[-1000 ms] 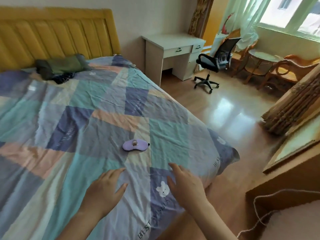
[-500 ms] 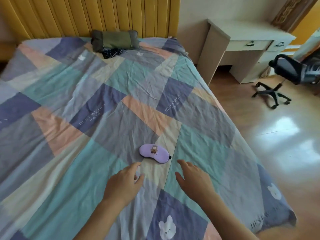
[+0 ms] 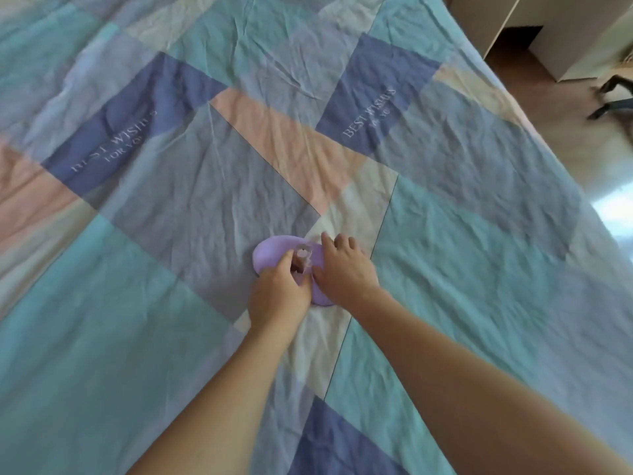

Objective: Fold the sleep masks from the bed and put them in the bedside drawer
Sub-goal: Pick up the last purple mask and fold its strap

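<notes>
A lilac sleep mask [image 3: 274,252] with a small pale figure at its middle lies on the patchwork bedspread [image 3: 171,303]. My left hand [image 3: 277,296] rests on the mask's near edge, fingers curled onto it beside the figure. My right hand [image 3: 346,269] lies over the mask's right half, fingers spread and pressing down. Most of the right half is hidden under my hands. The bedside drawer is out of view.
The bed's right edge runs diagonally at the upper right, with wooden floor [image 3: 582,149] beyond it. A white desk [image 3: 555,32] and a chair's dark foot [image 3: 613,104] stand at the top right corner.
Both hands have reached forward from just short of the mask onto it. The view has dropped lower and closer to the bed, so the headboard and pillow are gone from sight.
</notes>
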